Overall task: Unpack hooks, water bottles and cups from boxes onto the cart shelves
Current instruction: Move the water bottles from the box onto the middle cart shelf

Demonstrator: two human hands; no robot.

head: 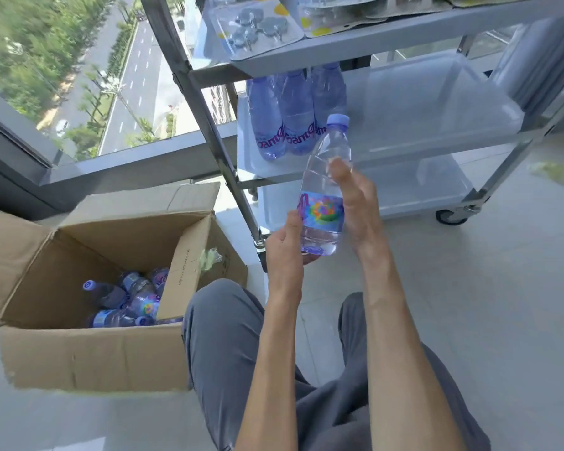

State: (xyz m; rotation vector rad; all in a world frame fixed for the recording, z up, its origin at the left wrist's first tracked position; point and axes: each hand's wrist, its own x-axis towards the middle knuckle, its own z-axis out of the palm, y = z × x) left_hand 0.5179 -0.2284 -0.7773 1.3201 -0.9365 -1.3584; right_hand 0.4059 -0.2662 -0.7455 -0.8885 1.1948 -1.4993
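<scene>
We see the clear water bottle (323,196) capped in pale lilac, its label violet with magenta lettering and a rainbow swirl of green, yellow, orange and blue. Behind it, the standing bottles (295,115) look purple-tinted, their labels lettered in magenta. Above the bottle, hook packs (258,30) are clear with grey hooks and yellow spots. The cart (437,131) behind the bottle is silver-grey with a black wheel. Left of the bottle, the box (88,359) is plain brown cardboard with dark print on a flap; the bottles inside it (127,301) show lilac caps and one rainbow label. Below the bottle, the trousers (222,353) are slate grey.
</scene>
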